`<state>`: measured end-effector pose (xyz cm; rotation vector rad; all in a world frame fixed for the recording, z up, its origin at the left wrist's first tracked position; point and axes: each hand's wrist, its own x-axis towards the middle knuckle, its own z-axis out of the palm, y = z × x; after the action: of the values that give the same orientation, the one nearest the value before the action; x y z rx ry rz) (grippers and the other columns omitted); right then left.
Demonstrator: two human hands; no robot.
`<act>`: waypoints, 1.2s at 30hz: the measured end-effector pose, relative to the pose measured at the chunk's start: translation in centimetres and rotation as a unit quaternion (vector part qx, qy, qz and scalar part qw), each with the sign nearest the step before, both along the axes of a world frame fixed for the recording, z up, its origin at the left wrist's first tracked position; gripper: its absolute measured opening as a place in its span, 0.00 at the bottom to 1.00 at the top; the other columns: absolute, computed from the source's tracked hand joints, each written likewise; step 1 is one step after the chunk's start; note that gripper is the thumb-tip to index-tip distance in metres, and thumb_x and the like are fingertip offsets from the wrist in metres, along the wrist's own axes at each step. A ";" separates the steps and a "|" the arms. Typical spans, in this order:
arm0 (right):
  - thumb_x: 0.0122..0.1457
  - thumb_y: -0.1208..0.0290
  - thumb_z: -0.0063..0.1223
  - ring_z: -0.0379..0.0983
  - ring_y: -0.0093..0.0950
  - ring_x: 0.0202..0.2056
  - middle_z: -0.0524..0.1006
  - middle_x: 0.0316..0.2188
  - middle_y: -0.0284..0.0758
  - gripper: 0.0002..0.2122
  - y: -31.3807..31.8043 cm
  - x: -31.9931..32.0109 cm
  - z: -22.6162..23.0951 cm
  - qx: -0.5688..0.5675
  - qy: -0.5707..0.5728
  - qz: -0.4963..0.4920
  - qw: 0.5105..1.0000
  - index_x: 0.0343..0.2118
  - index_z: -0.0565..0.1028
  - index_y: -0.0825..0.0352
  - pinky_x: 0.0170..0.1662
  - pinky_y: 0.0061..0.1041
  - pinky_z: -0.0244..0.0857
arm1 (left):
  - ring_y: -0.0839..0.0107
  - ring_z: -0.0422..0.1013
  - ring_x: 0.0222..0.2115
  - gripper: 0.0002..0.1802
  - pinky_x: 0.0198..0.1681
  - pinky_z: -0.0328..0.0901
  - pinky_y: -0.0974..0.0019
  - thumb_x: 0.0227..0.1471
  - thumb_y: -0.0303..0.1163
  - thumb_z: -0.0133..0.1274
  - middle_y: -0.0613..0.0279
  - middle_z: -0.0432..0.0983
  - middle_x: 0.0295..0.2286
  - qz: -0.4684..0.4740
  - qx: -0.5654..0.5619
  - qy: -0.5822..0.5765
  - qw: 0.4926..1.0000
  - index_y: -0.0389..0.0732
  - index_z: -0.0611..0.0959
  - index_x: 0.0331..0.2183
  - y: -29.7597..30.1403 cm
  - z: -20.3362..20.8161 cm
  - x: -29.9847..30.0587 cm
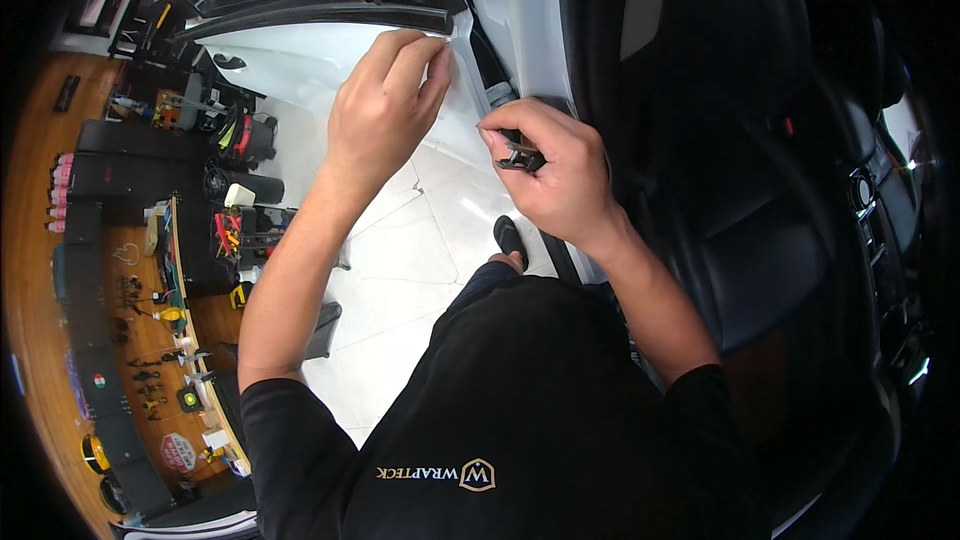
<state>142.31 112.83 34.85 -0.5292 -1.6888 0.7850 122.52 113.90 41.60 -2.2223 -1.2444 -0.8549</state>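
Your left hand (pixel 385 105): fingers bunched near the black window trim (pixel 330 19) on the white car door (pixel 290 58), pinch unclear | your right hand (pixel 562 168): curled round a small black tool (pixel 520 155) | steady your fingertips; angle the tool off the paint

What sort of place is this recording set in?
Most likely a car workshop or garage: a white car door stands open in front of the person, a dark car seat shows at the right, and red-handled tools sit among other gear on the left.
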 end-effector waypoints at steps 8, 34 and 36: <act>0.48 0.87 0.62 0.81 0.42 0.33 0.79 0.31 0.44 0.16 -0.6 -0.8 0.2 -0.027 -0.007 -0.006 1.000 0.41 0.75 0.71 0.38 0.34 0.73 | 0.56 0.81 0.28 0.07 0.29 0.75 0.60 0.53 0.26 0.65 0.60 0.82 0.33 0.047 -0.057 0.108 0.991 0.38 0.84 0.35 0.3 2.0 0.8; 0.53 0.81 0.62 0.80 0.44 0.21 0.74 0.15 0.42 0.30 1.4 -9.0 2.9 -0.152 -0.041 -0.228 0.961 0.57 0.59 0.67 0.28 0.34 0.70 | 0.64 0.78 0.35 0.10 0.38 0.73 0.65 0.47 0.17 0.67 0.57 0.81 0.33 -0.209 -0.154 -0.236 0.937 0.34 0.85 0.34 2.6 -3.0 -5.8; 0.53 0.82 0.60 0.78 0.43 0.19 0.73 0.14 0.43 0.29 1.3 -9.3 3.4 -0.163 -0.037 -0.243 0.956 0.57 0.60 0.66 0.27 0.33 0.68 | 0.64 0.79 0.35 0.10 0.39 0.73 0.65 0.47 0.17 0.67 0.57 0.81 0.34 -0.225 -0.169 -0.249 0.927 0.34 0.86 0.34 2.7 -3.1 -6.1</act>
<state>133.05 114.08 38.23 -1.1653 -1.4110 0.6841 116.37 116.61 38.52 -2.7351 -1.1671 -1.5654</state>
